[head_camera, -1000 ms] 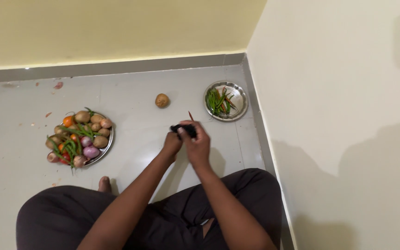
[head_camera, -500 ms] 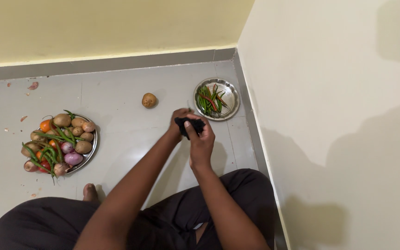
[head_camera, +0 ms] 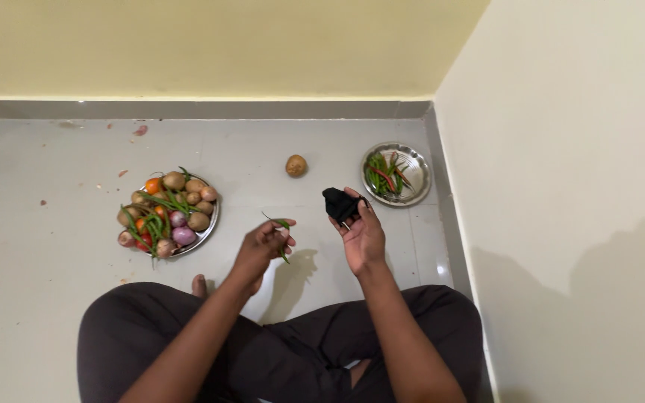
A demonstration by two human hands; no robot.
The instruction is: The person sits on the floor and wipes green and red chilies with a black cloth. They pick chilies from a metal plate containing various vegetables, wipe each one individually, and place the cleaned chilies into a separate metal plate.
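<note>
Holding green chilli [head_camera: 281,227] in left hand [head_camera: 263,246], black cloth [head_camera: 339,204] gripped in right hand [head_camera: 360,231]; small plate [head_camera: 419,173] at 1 o'clock has several chillies, we judge most left on big plate [head_camera: 210,224] at 10 o'clock.

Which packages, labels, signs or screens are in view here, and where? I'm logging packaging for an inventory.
None: no package, label, sign or screen shows.
Only loose produce on a round steel plate at left, chillies in a small steel bowl by the wall, a lone potato on the floor.
</note>
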